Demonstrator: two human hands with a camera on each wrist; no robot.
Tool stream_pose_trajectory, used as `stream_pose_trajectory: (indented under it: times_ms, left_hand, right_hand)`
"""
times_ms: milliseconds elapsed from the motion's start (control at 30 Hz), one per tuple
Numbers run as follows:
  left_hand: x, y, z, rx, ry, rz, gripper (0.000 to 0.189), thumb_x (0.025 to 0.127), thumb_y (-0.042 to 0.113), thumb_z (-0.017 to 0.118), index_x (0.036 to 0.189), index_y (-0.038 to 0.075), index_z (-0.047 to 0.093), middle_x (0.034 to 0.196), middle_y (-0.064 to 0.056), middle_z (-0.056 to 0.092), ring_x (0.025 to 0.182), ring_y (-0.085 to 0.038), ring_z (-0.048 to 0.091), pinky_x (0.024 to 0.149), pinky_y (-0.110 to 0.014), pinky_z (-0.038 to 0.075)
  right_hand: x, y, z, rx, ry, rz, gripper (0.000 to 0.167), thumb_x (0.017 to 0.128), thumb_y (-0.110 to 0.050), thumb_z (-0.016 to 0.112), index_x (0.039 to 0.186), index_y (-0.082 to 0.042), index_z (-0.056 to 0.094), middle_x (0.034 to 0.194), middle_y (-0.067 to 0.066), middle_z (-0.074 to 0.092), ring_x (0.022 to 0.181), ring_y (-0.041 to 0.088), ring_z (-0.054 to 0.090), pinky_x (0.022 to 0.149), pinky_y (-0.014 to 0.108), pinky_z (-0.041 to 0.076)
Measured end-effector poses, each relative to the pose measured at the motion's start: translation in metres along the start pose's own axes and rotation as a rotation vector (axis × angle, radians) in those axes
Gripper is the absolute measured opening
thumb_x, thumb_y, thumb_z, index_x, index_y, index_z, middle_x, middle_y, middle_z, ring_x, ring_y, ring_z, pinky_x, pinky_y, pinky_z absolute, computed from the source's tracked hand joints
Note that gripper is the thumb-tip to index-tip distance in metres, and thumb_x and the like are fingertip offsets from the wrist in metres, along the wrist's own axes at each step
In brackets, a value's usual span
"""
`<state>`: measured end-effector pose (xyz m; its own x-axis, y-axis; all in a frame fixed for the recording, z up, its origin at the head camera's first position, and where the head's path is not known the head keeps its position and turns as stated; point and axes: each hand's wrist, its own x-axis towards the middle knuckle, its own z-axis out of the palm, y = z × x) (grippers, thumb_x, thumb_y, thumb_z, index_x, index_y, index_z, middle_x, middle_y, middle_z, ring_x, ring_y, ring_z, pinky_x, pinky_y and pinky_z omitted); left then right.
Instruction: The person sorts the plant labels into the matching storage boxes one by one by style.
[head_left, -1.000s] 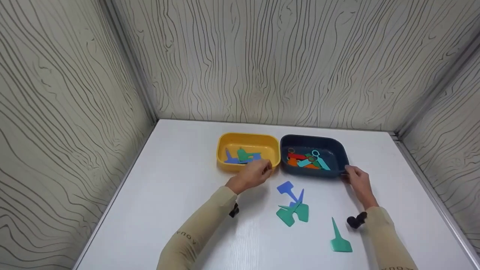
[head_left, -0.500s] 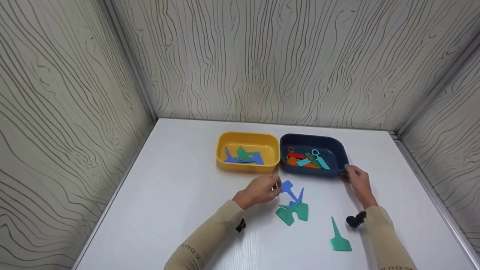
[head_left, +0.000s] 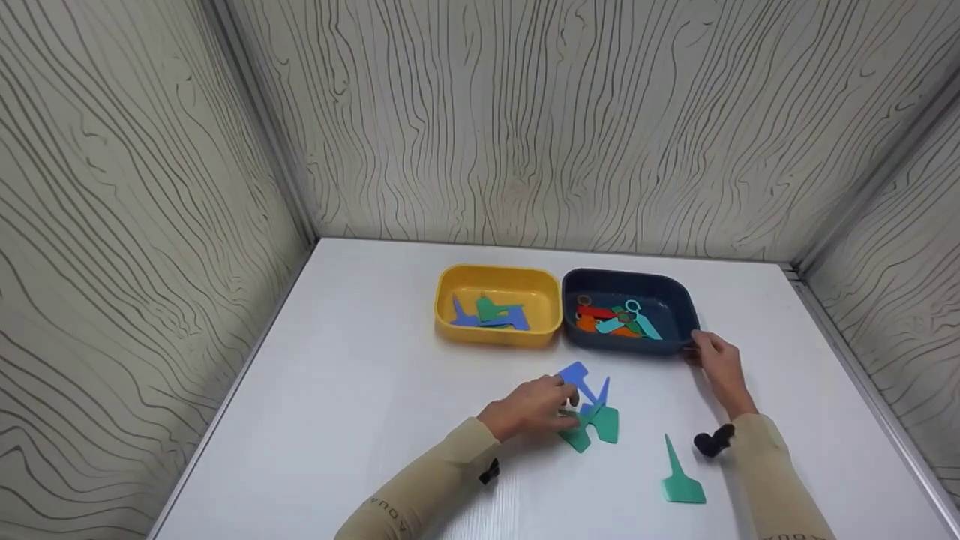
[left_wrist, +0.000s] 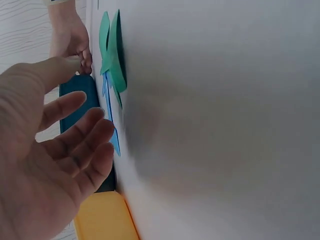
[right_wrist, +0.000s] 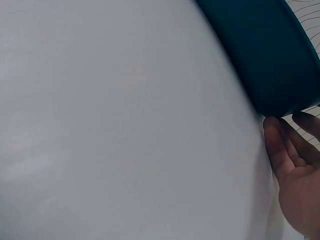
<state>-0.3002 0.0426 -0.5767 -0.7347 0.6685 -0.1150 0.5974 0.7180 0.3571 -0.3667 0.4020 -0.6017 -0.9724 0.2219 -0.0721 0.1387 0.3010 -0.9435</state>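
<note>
My left hand hovers over a small heap of T-shaped plastic plant labels, its fingers loosely bent with nothing held in the left wrist view. Beneath and beside its fingertips lie a blue plant label and overlapping green plant labels; part of the heap is hidden by the hand. My right hand touches the near right corner of a dark blue container. In the right wrist view its fingertips meet the container's outer wall. Another green plant label lies apart, nearer the front.
Left of the dark blue container stands a yellow container, holding blue and green plant labels. Inside the dark one are red, orange, green and turquoise ring-ended tags. Both stand on the white table, with patterned walls around it.
My left hand has moved from the yellow container's front rim, rightward and nearer, to the heap of plant labels, its fingers spreading. The right hand stays at the dark blue container's corner.
</note>
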Motion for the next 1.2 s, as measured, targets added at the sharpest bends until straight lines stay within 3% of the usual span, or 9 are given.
stream_pose_trajectory:
  times_ms: [267, 467, 767, 867, 1000, 1200]
  left_hand:
    - [-0.003, 0.013, 0.004, 0.034, -0.114, -0.008, 0.044, 0.086, 0.048, 0.071, 0.125, 0.032, 0.058, 0.103, 0.008, 0.052, 0.091, -0.008, 0.048, 0.077, -0.019, 0.047]
    - [-0.004, 0.015, 0.006, 0.09, -0.114, 0.007, 0.043, 0.087, 0.047, 0.071, 0.125, 0.031, 0.056, 0.104, 0.008, 0.051, 0.092, -0.008, 0.047, 0.079, -0.02, 0.047]
    - [-0.005, 0.017, 0.007, 0.066, -0.133, -0.02, 0.049, 0.081, 0.052, 0.074, 0.123, 0.032, 0.058, 0.106, 0.008, 0.051, 0.093, -0.008, 0.047, 0.079, -0.022, 0.048]
    - [-0.006, 0.018, 0.006, 0.118, -0.131, -0.003, 0.051, 0.08, 0.055, 0.074, 0.122, 0.029, 0.06, 0.105, 0.007, 0.051, 0.093, -0.009, 0.046, 0.078, -0.022, 0.046]
    - [-0.005, 0.018, 0.007, 0.186, -0.131, 0.012, 0.047, 0.082, 0.055, 0.072, 0.117, 0.025, 0.061, 0.103, 0.007, 0.05, 0.092, -0.009, 0.045, 0.077, -0.021, 0.043]
    - [-0.003, 0.018, 0.007, 0.166, -0.15, -0.012, 0.043, 0.083, 0.052, 0.072, 0.115, 0.026, 0.061, 0.101, 0.007, 0.049, 0.091, -0.009, 0.045, 0.077, -0.021, 0.044]
  right_hand:
    - [0.001, 0.001, 0.0, -0.036, 0.002, 0.008, 0.063, 0.102, -0.047, 0.043, 0.138, 0.004, 0.05, 0.097, -0.013, 0.062, 0.087, -0.004, 0.061, 0.078, 0.014, 0.052]
    - [-0.001, 0.001, -0.002, -0.048, -0.013, 0.005, 0.065, 0.101, -0.049, 0.043, 0.139, 0.003, 0.049, 0.098, -0.014, 0.062, 0.089, -0.004, 0.062, 0.079, 0.013, 0.051]
    - [0.0, 0.0, -0.002, -0.022, -0.009, 0.006, 0.063, 0.102, -0.046, 0.043, 0.138, 0.005, 0.049, 0.094, -0.014, 0.063, 0.087, -0.002, 0.063, 0.079, 0.014, 0.051]
    - [0.0, 0.0, -0.002, -0.027, -0.019, -0.004, 0.064, 0.102, -0.048, 0.043, 0.138, 0.004, 0.049, 0.094, -0.014, 0.062, 0.087, -0.001, 0.063, 0.079, 0.016, 0.052]
    - [-0.001, 0.0, -0.002, -0.053, -0.018, -0.011, 0.065, 0.101, -0.051, 0.042, 0.137, 0.003, 0.051, 0.094, -0.013, 0.063, 0.086, 0.0, 0.063, 0.079, 0.017, 0.052]
    - [-0.001, -0.001, -0.002, -0.111, -0.004, -0.006, 0.065, 0.101, -0.052, 0.04, 0.135, 0.002, 0.053, 0.099, -0.009, 0.065, 0.086, -0.002, 0.062, 0.079, 0.014, 0.05]
